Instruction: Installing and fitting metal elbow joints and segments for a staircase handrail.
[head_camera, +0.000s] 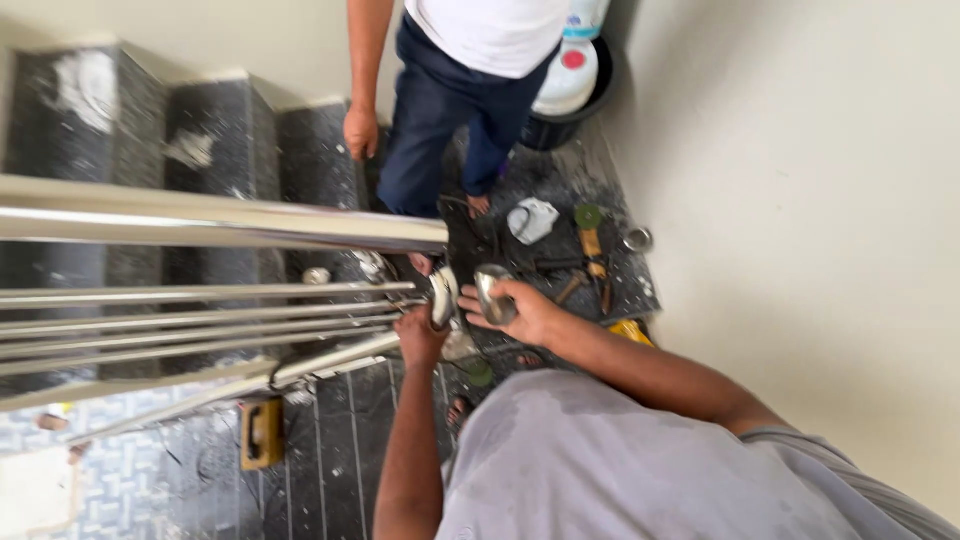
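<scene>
Head view. Left hand (418, 335): grip clenched on a curved steel elbow fitting (442, 296), held just beside the open end of the top steel handrail (220, 225). Right hand (520, 312): grip grasping a short steel tube piece (492, 292), near the elbow. Slimmer rails (200, 310) run below. Second person (470, 90) stands on the landing beside scattered tools (592, 250).

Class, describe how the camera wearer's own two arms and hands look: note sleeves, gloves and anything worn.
Both hands are bare: the left hand and the right hand show no gloves. No rings or watch can be made out. Both forearms are uncovered. The person wears a light grey short-sleeved shirt, creased, with darker damp-looking patches.
</scene>
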